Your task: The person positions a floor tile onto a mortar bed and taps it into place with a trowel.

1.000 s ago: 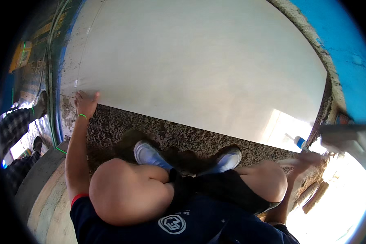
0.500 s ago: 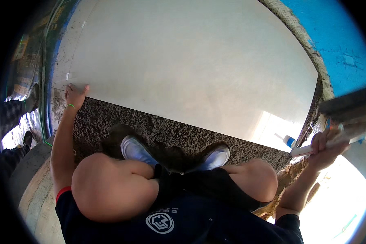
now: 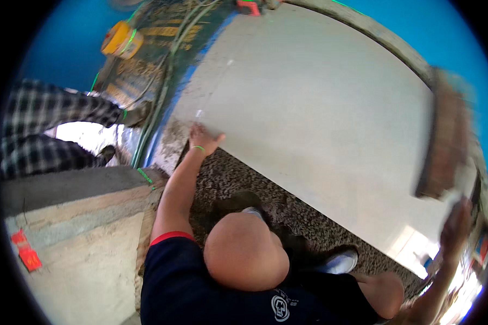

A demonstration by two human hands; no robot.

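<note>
Two hands work: the left hand (image 3: 203,139) lies flat on the big pale tile (image 3: 320,119); the right hand (image 3: 456,227) grips a blurry brush (image 3: 444,143).

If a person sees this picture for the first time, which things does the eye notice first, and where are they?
First comes the big pale floor tile that fills the middle and upper right. The left hand lies flat on its near-left corner, beside rough grey mortar. At the right edge the right hand lifts a blurred, long-handled brush, and a second person's checked trouser legs stand at the left.
</note>
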